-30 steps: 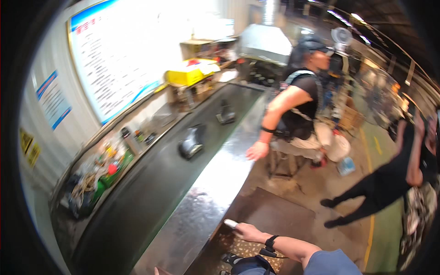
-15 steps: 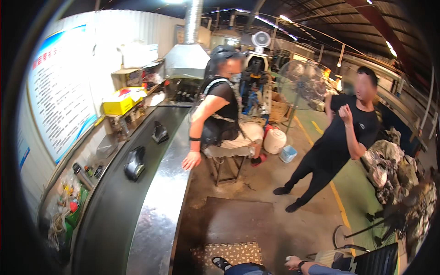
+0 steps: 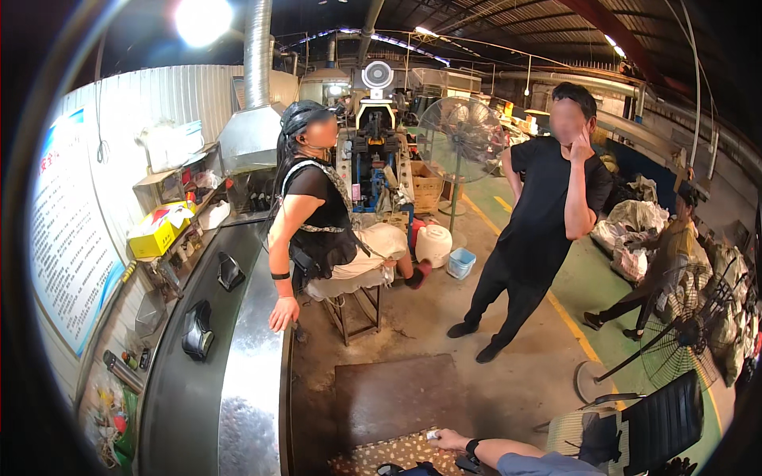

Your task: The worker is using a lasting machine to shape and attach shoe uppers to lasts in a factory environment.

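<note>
My right hand (image 3: 453,441) reaches in at the lower edge, above a brown patterned mat (image 3: 373,457). A dark band circles its wrist. Its fingers are closed, with a small whitish thing (image 3: 432,435) at their tips, too small to name. My left hand is out of view. To the left of the hand runs a metal bench edge (image 3: 248,397) beside a dark conveyor belt (image 3: 178,412). Two black shoe-like pieces, a nearer one (image 3: 198,332) and a farther one (image 3: 230,272), lie on the belt.
A seated person (image 3: 317,206) rests a hand on the bench edge. Another person (image 3: 548,182) stands ahead, a hand raised to the head. A black chair (image 3: 663,416) and a floor fan (image 3: 683,317) are at right. A yellow box (image 3: 161,230) sits on the left shelf.
The whole view has swung right and tilted up. My right hand now reaches farther in from the lower edge. The standing person's raised hand has gone to the head.
</note>
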### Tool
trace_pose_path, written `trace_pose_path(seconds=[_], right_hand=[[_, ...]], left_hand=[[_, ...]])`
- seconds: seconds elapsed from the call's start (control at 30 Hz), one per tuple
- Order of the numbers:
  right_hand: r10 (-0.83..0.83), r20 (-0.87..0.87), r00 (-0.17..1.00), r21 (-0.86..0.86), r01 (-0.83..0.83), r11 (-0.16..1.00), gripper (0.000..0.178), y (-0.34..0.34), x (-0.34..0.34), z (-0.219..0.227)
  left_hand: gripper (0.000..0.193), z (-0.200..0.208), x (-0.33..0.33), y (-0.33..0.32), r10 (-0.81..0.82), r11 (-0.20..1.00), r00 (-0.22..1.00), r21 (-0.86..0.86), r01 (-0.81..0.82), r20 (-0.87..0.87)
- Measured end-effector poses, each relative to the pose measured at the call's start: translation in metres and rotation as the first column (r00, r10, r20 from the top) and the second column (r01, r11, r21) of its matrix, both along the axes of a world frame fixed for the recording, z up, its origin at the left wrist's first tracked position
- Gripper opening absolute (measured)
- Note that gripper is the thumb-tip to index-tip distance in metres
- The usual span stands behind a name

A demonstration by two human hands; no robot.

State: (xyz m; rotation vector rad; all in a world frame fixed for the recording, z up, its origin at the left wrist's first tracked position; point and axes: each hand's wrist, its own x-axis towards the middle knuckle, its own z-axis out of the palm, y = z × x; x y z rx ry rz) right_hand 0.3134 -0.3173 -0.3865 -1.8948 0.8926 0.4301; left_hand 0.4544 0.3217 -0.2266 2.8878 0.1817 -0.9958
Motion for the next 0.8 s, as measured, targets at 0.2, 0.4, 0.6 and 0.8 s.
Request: trace_pose_path(seconds=[0.2, 0.4, 0.6, 0.8], right_hand=[[-0.023, -0.063, 0.998, -0.074, 0.018, 0.997, 0.04, -0.005, -0.03, -0.034], [-0.094, -0.223, 0.97, 0.101, 0.119, 0.988, 0.03, -0.009, -0.073, -0.047], [-0.21, -0.229, 0.95, 0.035, 0.224, 0.974, 0.035, -0.012, -0.118, -0.076], [-0.047, 0.015, 0.999, -0.082, 0.048, 0.996, 0.019, 0.006, -0.12, -0.059]], left_hand=[[0.145, -0.009, 0.001, 0.003, -0.016, 0.999, 1.0, -0.035, 0.016, 0.008], [0.146, -0.007, 0.002, 0.006, -0.113, 0.988, 0.993, 0.108, 0.114, -0.012], [0.147, -0.019, 0.014, 0.006, -0.085, 0.996, 0.996, 0.03, 0.086, -0.037], [0.142, -0.103, 0.021, 0.087, -0.346, 0.928, 0.937, -0.164, 0.334, -0.048]])
